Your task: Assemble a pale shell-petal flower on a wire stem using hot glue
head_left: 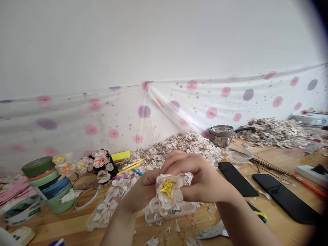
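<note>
A white artificial flower point(167, 192) with a yellow and orange centre is held up between my hands, its face towards me. My left hand point(142, 191) pinches it from the left side, the fingertips partly hidden behind the petals. From the right, my right hand point(201, 176) curls over and grips the petals with thumb and fingers. Under the flower sits a clear plastic box point(170, 216) with pale petals in it. To its left lies a tray point(102, 212) heaped with similar loose petals.
Behind my hands rises a petal pile point(187, 143), with a metal pot point(221, 135) beside it. Two black phones point(284, 196) point(237, 177) and scissors point(212, 232) lie at right. Finished flowers point(101, 160), markers point(132, 164) and a green tub point(48, 184) stand left.
</note>
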`<state>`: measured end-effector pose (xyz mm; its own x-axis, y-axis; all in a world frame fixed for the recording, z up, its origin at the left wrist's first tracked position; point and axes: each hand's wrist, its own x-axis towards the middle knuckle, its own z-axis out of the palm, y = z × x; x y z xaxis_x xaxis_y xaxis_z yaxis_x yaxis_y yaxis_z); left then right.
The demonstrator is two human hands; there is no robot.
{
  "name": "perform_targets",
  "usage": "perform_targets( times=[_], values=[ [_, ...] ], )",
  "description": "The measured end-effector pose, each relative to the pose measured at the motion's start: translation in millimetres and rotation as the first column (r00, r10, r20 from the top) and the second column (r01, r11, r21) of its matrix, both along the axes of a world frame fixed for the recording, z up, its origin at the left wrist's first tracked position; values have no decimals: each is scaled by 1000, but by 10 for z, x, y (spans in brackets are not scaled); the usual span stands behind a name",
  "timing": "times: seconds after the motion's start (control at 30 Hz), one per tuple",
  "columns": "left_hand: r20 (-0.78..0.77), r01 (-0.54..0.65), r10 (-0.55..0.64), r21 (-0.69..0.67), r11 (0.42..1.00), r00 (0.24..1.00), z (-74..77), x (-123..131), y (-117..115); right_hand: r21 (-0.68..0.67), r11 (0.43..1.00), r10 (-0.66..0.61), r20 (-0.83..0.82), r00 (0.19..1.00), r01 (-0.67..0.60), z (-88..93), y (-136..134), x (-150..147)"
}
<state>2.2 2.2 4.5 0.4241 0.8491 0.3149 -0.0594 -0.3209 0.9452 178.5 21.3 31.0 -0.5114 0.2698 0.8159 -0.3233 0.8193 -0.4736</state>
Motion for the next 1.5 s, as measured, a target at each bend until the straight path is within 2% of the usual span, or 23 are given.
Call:
perform_targets(
  times=[0.17,0.4,0.53,0.73,1.07,1.17,1.37,1.5],
  values=[
    [20,20,-20,-5,1000,1000,90,64,-26,-33,998,45,15,999,-44,-15,16,-12],
    [6,42,-42,12,999,999,5,60,27,-37,999,-23,2,1000,24,6,20,-13],
    [-8,18,-17,22,1000,1000,4,47,29,-7,998,-57,-2,998,57,3,12,-9],
    [31,-46,44,68,997,999,16,81,10,21,999,25,-15,1000,-24,0,14,-36],
    [46,-63,59,85,994,997,-46,78,71,-96,994,-61,-10,998,59,-27,29,-37],
    [74,-56,52,55,997,996,-62,71,72,-82,994,-77,8,997,78,-21,31,-33],
    [168,-60,55,21,998,984,-150,99,48,-64,998,-22,-68,997,17,-29,64,-62],
    [246,7,-10,10,1000,969,-195,161,18,-102,995,-24,-147,989,9,-29,56,-79]
  ],
)
